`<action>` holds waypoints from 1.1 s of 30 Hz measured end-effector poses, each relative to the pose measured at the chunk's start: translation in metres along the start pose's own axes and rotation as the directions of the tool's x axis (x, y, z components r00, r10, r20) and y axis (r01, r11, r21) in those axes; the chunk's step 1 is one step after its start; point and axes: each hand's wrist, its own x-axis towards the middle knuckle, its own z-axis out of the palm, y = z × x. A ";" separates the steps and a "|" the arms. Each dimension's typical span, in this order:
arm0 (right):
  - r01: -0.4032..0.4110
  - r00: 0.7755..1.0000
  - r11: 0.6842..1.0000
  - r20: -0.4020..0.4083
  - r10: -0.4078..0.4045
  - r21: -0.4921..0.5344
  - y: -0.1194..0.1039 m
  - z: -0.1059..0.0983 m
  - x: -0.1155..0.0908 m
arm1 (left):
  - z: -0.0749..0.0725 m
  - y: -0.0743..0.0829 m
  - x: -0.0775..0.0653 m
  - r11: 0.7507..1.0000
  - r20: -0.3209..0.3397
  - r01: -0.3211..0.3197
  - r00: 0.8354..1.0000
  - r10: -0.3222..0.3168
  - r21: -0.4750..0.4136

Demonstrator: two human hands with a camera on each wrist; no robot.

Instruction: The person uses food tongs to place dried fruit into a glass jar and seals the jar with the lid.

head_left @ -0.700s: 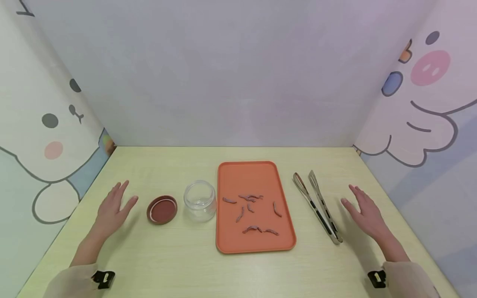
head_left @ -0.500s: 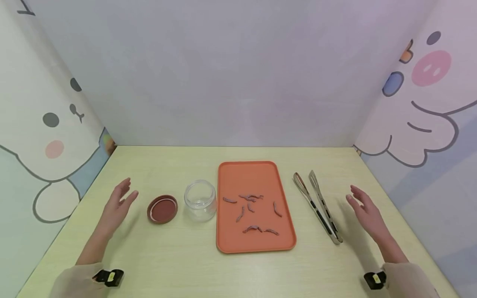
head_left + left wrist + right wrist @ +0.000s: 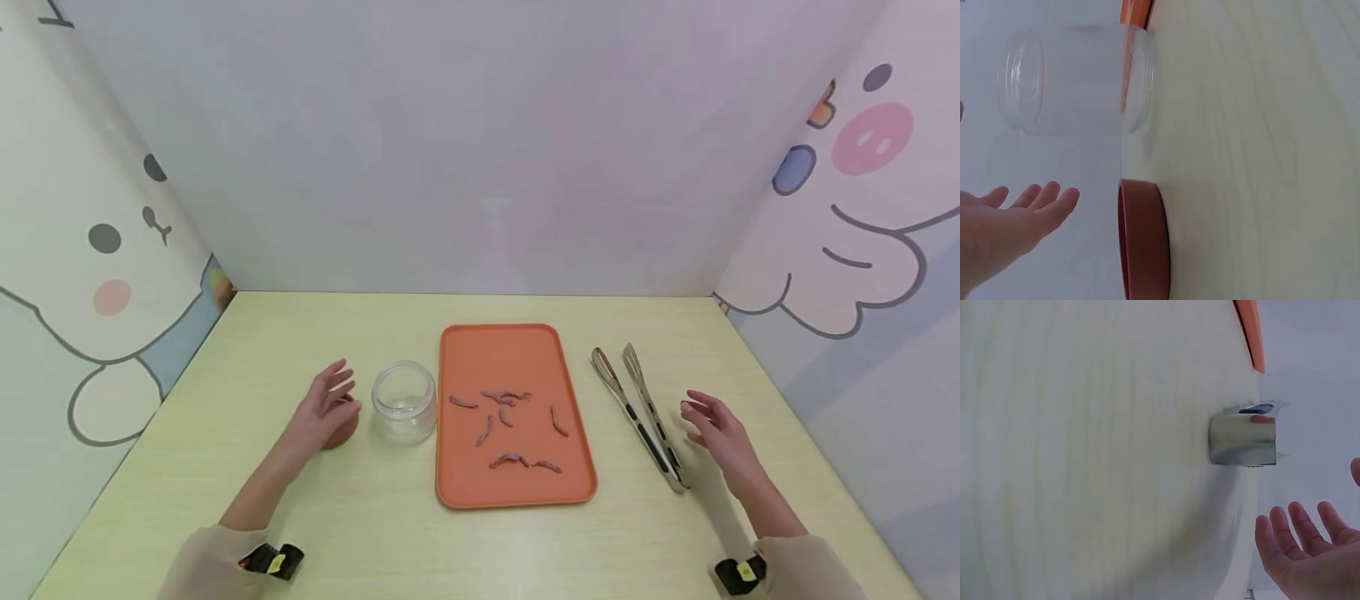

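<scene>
My left hand (image 3: 315,419) hovers over the brownish-red jar lid (image 3: 343,433), hiding most of it in the head view. In the left wrist view the lid (image 3: 1146,240) lies on the table, with the relaxed fingers (image 3: 1054,209) above it and nothing in their grasp. Right of that hand stands a clear glass jar (image 3: 403,404), its mouth uncovered. My right hand (image 3: 723,442) is in the air just right of the metal tongs (image 3: 637,417), fingers loosely bent and holding nothing. The rounded hinge end of the tongs (image 3: 1242,439) faces the right wrist camera.
Between jar and tongs lies an orange tray (image 3: 498,354) bearing several small brownish-grey, worm-like strips (image 3: 510,459). The jar stands right against the tray's left edge. A pale wall (image 3: 480,150) closes off the back of the wooden table (image 3: 337,525), with cartoon-printed panels at both sides.
My left hand has moved right, from beside the lid to over it. My right hand has shifted slightly left toward the tongs, its fingers bending more. Jar, tray and tongs stay put.
</scene>
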 end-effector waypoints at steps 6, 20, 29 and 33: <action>-0.026 0.995 0.987 0.094 0.041 -0.159 -0.029 0.016 -0.012 | 0.023 0.001 0.006 1.000 0.067 0.008 0.998 -0.009 0.020; 0.023 0.987 0.936 0.156 0.034 -0.352 -0.027 0.032 -0.005 | 0.040 -0.004 0.017 0.995 0.070 0.012 0.997 -0.019 0.094; 0.098 0.986 0.884 0.165 -0.024 -0.456 -0.027 0.038 -0.003 | 0.039 -0.005 0.018 0.996 0.080 -0.009 0.997 0.001 0.090; 0.110 0.989 0.893 0.138 -0.054 -0.436 -0.027 0.036 -0.005 | 0.039 -0.005 0.019 0.995 0.084 -0.010 0.996 0.002 0.095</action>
